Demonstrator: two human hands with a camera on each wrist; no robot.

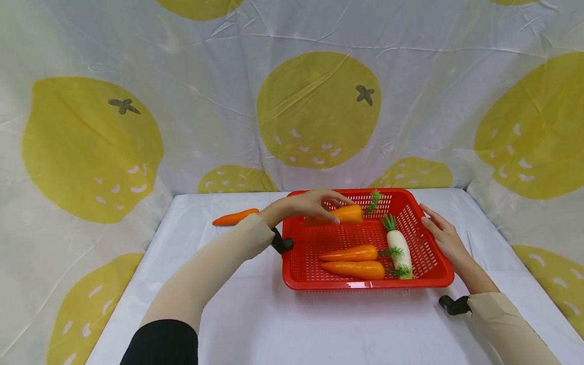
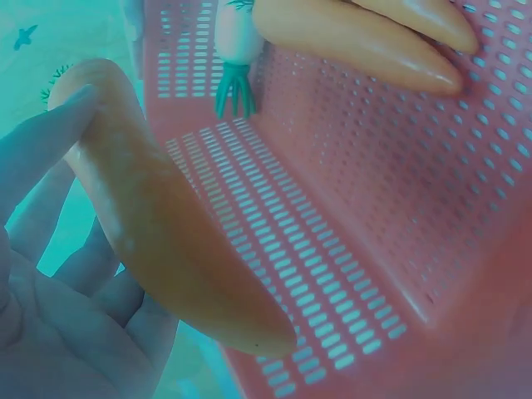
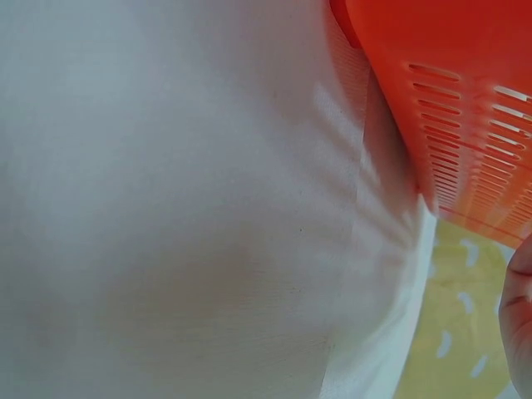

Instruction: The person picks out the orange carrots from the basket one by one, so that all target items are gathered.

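My left hand [image 1: 315, 204] pinches an orange carrot [image 1: 350, 214] between thumb and fingers, over the back left part of a red plastic basket [image 1: 365, 285]. In the left wrist view the thumb presses near the carrot's thick leafy end, and its tapered tip points down toward the basket. Two more carrots [image 1: 358, 269] lie side by side in the basket, near its front. A white radish [image 1: 399, 246] with green tops rests to their right. My right hand [image 1: 443, 237] is at the basket's right rim, fingers extended along the outer side.
Another carrot [image 1: 234, 217] lies on the white-covered table [image 1: 283, 329], left of the basket and partly behind my left arm. A white cloth [image 1: 219, 101] with yellow lemon prints hangs behind and at both sides.
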